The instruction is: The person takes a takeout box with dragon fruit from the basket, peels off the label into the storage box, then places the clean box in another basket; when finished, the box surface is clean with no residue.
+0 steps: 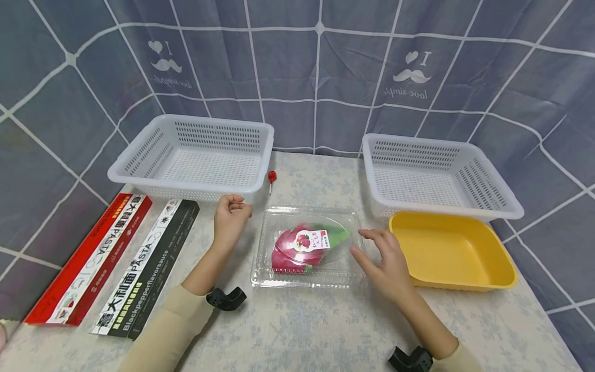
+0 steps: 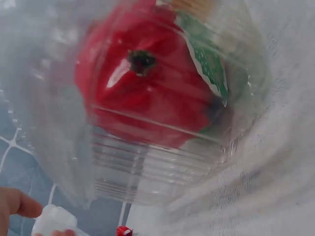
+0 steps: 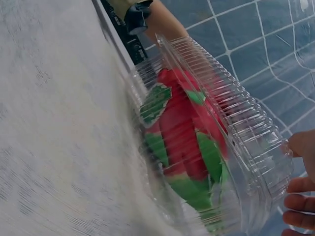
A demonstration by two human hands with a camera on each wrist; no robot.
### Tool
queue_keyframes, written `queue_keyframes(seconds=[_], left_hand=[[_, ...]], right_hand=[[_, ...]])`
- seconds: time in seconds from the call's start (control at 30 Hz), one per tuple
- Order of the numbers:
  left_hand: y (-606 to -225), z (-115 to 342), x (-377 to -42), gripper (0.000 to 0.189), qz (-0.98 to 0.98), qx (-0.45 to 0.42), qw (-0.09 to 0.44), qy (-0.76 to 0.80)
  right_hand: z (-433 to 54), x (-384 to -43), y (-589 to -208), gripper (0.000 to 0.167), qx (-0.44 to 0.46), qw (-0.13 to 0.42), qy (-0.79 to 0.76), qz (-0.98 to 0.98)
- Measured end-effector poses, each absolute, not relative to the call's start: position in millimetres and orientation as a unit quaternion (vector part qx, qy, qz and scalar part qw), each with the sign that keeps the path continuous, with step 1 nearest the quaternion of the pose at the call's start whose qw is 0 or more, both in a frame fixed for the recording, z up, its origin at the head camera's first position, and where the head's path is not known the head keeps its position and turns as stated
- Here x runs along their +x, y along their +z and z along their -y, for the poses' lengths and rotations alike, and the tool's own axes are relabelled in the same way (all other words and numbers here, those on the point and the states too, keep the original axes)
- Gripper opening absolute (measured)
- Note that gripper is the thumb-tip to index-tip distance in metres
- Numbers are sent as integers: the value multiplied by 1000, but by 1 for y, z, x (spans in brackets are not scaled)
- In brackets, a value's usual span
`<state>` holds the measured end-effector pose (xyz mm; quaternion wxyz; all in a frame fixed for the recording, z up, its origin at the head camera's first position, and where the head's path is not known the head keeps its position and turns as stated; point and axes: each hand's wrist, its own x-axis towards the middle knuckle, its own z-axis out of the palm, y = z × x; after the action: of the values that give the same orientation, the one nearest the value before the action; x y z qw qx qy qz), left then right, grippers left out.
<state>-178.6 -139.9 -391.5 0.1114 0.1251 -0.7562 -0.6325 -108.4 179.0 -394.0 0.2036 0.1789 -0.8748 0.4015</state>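
Note:
A clear plastic clamshell box [image 1: 279, 217] lies mid-table with a pink-red and green dragon fruit [image 1: 288, 250] inside. A white label [image 1: 311, 241] is seen on top of it. Just left of the box's far corner is my left hand [image 1: 231, 219], its fingers loosely bent with nothing seen between them. At the box's right side my right hand [image 1: 388, 263] has its fingers spread. In the right wrist view, the thumb and fingers [image 3: 299, 201] of that hand are right at the box's ridged edge. The left wrist view shows the fruit's red end [image 2: 142, 98] through the plastic.
White perforated baskets stand at the back left [image 1: 195, 183] and back right [image 1: 446, 206]. A yellow tray [image 1: 455, 253] sits right of my right hand. Red [image 1: 88, 258] and black [image 1: 149, 268] pasta boxes lie at left. A red lollipop [image 1: 271, 178] lies beside the left basket.

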Motion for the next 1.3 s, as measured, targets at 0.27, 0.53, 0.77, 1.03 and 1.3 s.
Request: queue_keyframes(seconds=[0.27,0.53,0.77,1.03,1.3], left_hand=[[-389,147,-158,48,802,55,-38,-593],[-389,147,-140,63,783,16,-108,-612],[-393,151,-134,64,747,-48,-124,-652],[-398,152,-133,61,728,-62,-116,-673],[-400,152,-132,61,711,-69,-111,-691]], right_hand=[[-173,-127,-380,21,239,195,366,878],[-159,-141,-372,16,278,190,320,885],[-146,-145,-368,14,272,149,326,893],[-137,-148,-368,6,286,132,332,889],[-134,-147,-365,6,265,113,327,900]])
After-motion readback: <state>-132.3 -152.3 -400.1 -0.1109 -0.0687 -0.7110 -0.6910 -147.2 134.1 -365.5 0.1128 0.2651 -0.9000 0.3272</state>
